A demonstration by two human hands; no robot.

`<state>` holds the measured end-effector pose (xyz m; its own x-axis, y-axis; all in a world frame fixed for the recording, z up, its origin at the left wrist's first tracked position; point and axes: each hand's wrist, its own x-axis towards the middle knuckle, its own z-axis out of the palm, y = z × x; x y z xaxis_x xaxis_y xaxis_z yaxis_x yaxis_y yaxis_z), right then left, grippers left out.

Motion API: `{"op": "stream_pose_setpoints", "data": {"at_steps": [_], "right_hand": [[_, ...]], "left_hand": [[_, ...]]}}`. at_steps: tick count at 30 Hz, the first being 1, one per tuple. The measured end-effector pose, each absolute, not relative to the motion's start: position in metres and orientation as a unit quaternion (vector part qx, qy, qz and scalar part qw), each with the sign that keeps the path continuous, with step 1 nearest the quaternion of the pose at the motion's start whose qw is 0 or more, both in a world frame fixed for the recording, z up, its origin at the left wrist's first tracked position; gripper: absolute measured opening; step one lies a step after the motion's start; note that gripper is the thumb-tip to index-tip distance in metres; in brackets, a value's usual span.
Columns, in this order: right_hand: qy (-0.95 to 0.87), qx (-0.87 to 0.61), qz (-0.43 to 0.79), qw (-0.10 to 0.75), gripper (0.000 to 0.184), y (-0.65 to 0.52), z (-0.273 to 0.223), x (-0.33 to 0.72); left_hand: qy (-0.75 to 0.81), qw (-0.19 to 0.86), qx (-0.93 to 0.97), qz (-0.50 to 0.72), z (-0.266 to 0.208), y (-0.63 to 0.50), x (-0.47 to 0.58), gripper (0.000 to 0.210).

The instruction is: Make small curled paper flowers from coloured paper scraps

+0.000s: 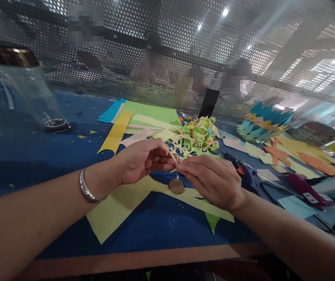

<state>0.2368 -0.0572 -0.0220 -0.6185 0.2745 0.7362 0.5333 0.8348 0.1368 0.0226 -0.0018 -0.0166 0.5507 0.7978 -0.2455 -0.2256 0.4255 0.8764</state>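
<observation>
Over the near middle of the table, my left hand (139, 159), a silver bracelet at its wrist, has its fingers curled around a small pale yellow piece of paper (173, 157). My right hand (214, 177) pinches the same piece from the other side, fingertips almost touching the left ones. Part of the paper is hidden by the fingers. Just below them lies a round brown disc (176, 186). A cut yellow-green paper sheet (117, 210) and its long strip (205, 207) lie flat under both hands.
Behind my hands sits a heap of small paper cuttings (198, 134), with green sheets (149, 111) beside it. A glass bottle (35, 93) stands left. At right are a purple power strip (307, 191), cables, a dark blue tool (243, 173) and a paper crown (263, 123). A perforated screen (120, 58) rises behind.
</observation>
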Motion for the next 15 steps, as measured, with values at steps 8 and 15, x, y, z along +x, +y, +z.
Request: {"op": "stream_pose_setpoints", "data": {"at_steps": [8, 15], "right_hand": [[-0.867, -0.240, -0.192, 0.393, 0.014, -0.058, -0.021, 0.235], [-0.856, -0.257, -0.236, 0.381, 0.018, -0.059, -0.023, 0.242]], "left_hand": [[0.318, 0.769, 0.423, 0.359, -0.012, -0.015, 0.028, 0.019], [0.372, 0.760, 0.378, 0.377, -0.010, -0.022, 0.031, 0.015]]}}
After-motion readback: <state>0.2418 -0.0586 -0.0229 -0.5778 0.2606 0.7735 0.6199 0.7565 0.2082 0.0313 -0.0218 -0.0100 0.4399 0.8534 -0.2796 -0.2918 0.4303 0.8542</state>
